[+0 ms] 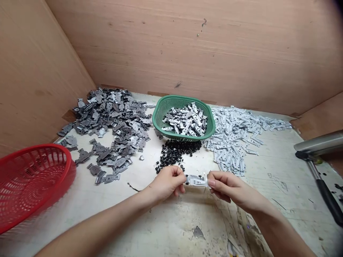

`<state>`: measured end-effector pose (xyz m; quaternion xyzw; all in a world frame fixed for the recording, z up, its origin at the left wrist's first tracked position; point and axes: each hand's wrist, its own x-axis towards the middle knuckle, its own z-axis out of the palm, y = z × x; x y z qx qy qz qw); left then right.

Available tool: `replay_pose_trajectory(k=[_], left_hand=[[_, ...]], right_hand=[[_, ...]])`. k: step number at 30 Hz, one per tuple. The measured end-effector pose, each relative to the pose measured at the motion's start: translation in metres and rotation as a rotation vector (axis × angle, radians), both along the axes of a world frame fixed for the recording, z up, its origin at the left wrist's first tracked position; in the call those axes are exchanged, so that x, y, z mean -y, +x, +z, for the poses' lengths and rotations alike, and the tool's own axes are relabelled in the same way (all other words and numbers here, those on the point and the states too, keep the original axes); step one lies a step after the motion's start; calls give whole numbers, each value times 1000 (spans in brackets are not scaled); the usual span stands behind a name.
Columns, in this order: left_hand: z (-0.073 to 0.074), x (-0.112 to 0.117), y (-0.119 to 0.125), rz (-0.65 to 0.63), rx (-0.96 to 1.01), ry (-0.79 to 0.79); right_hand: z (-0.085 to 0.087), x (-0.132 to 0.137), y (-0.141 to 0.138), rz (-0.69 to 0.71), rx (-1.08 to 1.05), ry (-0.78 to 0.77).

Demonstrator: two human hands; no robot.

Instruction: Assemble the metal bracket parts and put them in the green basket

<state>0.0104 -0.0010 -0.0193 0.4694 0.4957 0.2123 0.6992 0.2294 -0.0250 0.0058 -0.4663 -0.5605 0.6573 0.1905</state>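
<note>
Two hands meet low over the worn white table [281, 160]: the left hand [167, 182] and the right hand [227, 187] each pinch one end of a single flat silvery metal piece [197, 180] between them. Beyond lie one heap of small black bits [175, 152], two mesh plastic baskets, green [160, 114] and red [34, 178], a dark grey pile [109, 125] and a pale pile [235, 132].

Two bare forearms lead to the person's hands — the left hand [167, 182] and the right hand [227, 189]. No sleeves, gloves, rings or watch show on them — fingernails look short and unpainted, fingers slender.
</note>
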Motion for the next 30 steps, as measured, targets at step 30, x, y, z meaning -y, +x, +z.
replay_pose_trajectory(k=[30], left_hand=[[3,2,1,24,134,-77]], right_hand=[[-24,6,-12,-161,-102,-71]])
